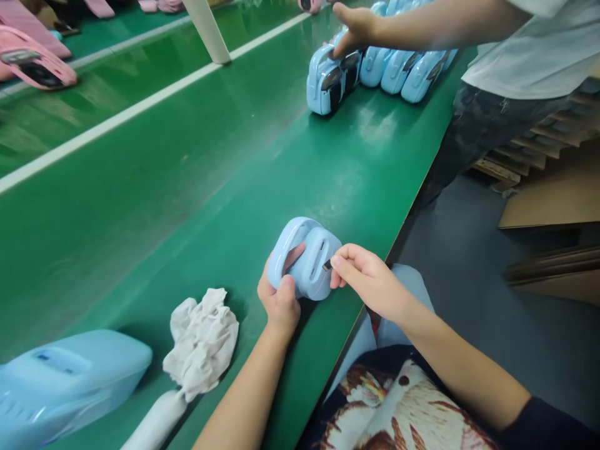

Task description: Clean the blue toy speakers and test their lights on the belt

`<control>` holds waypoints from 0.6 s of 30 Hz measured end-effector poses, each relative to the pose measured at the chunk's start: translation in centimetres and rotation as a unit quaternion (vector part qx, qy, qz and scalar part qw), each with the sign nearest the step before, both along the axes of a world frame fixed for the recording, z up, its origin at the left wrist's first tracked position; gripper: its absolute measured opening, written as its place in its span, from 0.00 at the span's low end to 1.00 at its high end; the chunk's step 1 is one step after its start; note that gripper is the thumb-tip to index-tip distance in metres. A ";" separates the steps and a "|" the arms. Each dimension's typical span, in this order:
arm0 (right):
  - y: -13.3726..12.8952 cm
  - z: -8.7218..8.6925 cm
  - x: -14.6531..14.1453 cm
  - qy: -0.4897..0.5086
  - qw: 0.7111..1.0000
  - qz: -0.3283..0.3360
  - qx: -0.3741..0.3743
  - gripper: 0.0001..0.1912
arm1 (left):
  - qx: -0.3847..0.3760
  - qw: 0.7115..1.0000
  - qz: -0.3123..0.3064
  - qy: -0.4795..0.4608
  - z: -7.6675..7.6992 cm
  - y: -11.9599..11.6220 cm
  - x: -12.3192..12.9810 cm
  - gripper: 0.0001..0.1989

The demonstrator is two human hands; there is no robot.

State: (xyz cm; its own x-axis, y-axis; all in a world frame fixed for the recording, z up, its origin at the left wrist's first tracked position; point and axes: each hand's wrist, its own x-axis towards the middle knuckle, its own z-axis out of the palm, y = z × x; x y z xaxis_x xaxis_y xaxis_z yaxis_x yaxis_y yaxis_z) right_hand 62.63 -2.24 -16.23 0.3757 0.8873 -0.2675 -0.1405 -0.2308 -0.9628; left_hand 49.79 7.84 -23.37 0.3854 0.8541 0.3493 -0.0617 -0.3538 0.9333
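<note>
A light blue plastic device with a loop handle is tilted over the green table, its slotted face toward my right side. My left hand grips it by the handle side, thumb in front and fingers partly hidden behind the loop. Between the thumb and fingertips of my right hand is a small flat black piece, close to the slotted face. Whether the piece touches the device I cannot tell, nor exactly what it is.
Left of my forearm lie a crumpled white cloth and a larger light blue casing. Farther along, a co-worker's hand reaches over several blue devices. A pale post and pink devices stand beyond the white line.
</note>
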 end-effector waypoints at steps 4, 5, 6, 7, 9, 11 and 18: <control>0.1 -0.5 -0.5 -0.045 0.997 -0.058 0.005 0.13 | 0.049 0.998 -0.028 -0.009 -0.3 -0.5 -0.1 0.21; 0.0 -0.6 -0.6 -0.064 0.995 -0.070 0.006 0.13 | 0.056 0.998 -0.027 -0.007 -0.3 -0.7 -0.1 0.21; -0.1 -0.7 -0.8 -0.086 0.993 -0.080 0.006 0.13 | 0.061 0.998 -0.023 -0.001 -0.3 -1.0 -0.1 0.21; -0.3 -0.7 -0.9 -0.110 0.990 -0.087 0.003 0.13 | 0.065 0.998 -0.019 0.006 -0.3 -1.3 0.0 0.21; -0.6 -0.7 -1.1 -0.154 0.984 -0.094 -0.007 0.12 | 0.075 0.997 -0.018 0.013 -0.2 -1.8 0.1 0.21; -0.9 -0.7 -1.2 -0.177 0.980 -0.094 -0.016 0.12 | 0.090 0.995 -0.027 0.016 -0.1 -2.2 0.3 0.21; -1.2 -1.4 -1.2 -0.164 0.981 -0.100 0.005 0.09 | 0.120 0.992 -0.031 0.024 0.0 -2.4 0.6 0.22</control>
State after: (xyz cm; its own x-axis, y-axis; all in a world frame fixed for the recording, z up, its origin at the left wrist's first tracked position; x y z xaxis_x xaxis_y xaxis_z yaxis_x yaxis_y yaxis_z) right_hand 61.48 -3.43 -17.58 0.6071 0.7889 -0.0947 0.1359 -0.2206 -0.9659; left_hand 50.41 5.48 -23.36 0.4552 0.7226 0.5202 -0.0483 -0.5633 0.8248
